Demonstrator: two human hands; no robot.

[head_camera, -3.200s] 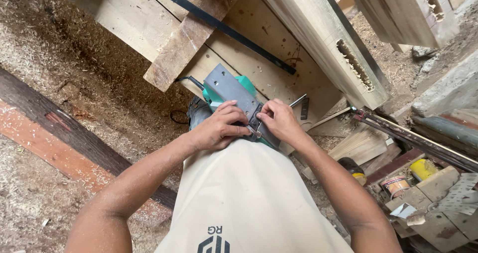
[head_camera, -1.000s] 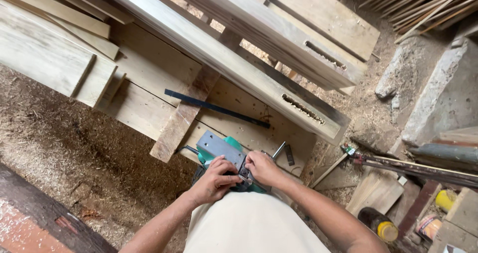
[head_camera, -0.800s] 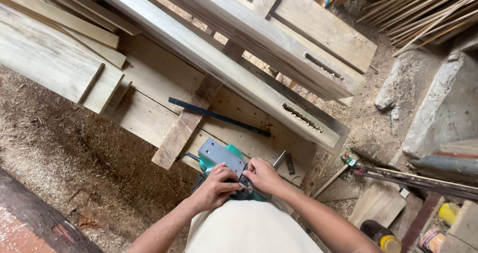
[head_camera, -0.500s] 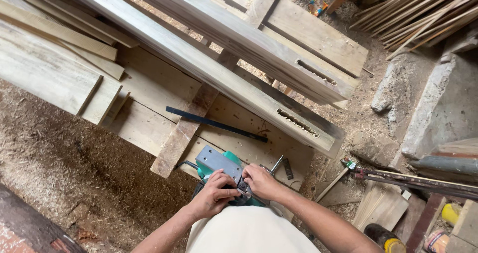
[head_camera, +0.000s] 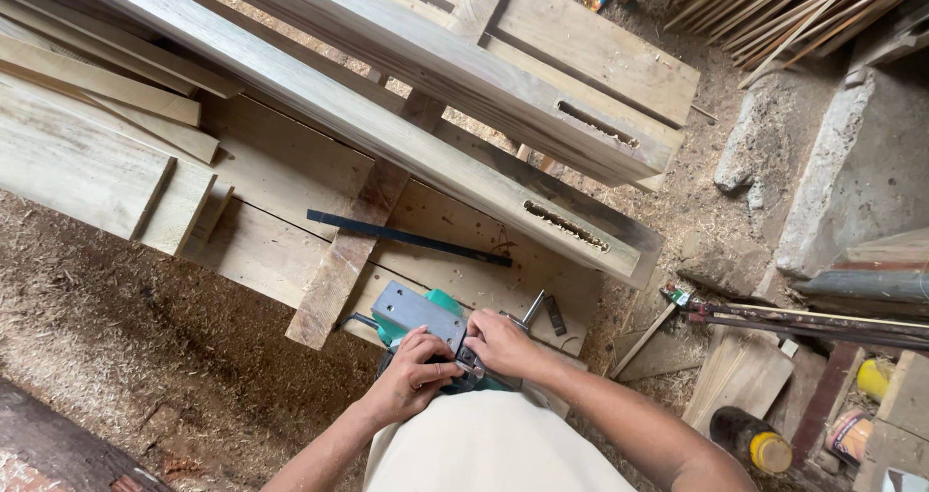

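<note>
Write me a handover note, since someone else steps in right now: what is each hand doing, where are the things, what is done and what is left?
Left hand: grips the near end of the green and grey electric hand planer, fingers curled on it.
Right hand: also on the planer, fingers at its near end.
The planer lies sole-up at the edge of the pale wooden bench top. A long black metal straightedge lies flat beyond it. Two long mortised timber beams rest above.
Done: cannot tell. Left: whatever the fingers are adjusting on the planer is hidden.
</note>
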